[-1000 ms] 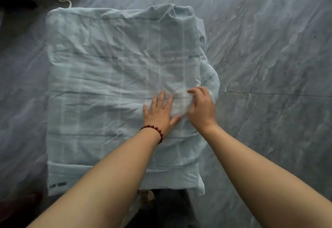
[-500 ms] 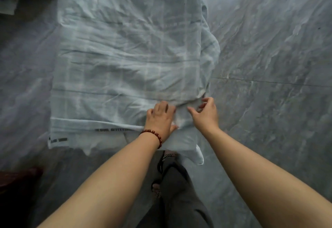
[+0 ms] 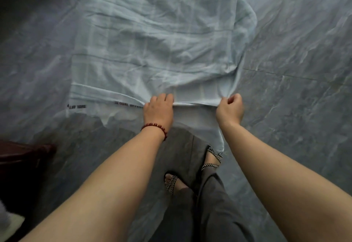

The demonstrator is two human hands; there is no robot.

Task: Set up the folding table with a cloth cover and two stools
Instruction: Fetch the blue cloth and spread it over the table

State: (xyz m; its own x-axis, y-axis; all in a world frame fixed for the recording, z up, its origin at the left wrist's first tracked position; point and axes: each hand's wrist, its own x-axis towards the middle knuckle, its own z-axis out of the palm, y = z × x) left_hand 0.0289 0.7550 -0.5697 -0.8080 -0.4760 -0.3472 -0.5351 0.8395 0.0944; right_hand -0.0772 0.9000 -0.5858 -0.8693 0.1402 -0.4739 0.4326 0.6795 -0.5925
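A pale blue checked cloth (image 3: 152, 41) lies wrinkled over the folding table, whose top is fully hidden under it. The cloth's near edge hangs down toward my legs. My left hand (image 3: 159, 109), with a red bead bracelet at the wrist, grips the cloth at the table's near edge. My right hand (image 3: 230, 108) pinches the cloth's near right corner area, fingers curled round the fabric. The fabric is stretched taut between the two hands. No stools are clearly visible.
Grey marbled floor tiles (image 3: 295, 70) surround the table. A dark reddish-brown piece of furniture (image 3: 21, 158) sits low at the left. My feet in checked-strap sandals (image 3: 211, 159) stand just before the hanging cloth.
Both hands slid from the middle of the tabletop back to the near edge and took hold of the cloth. More cloth now hangs over the near side.
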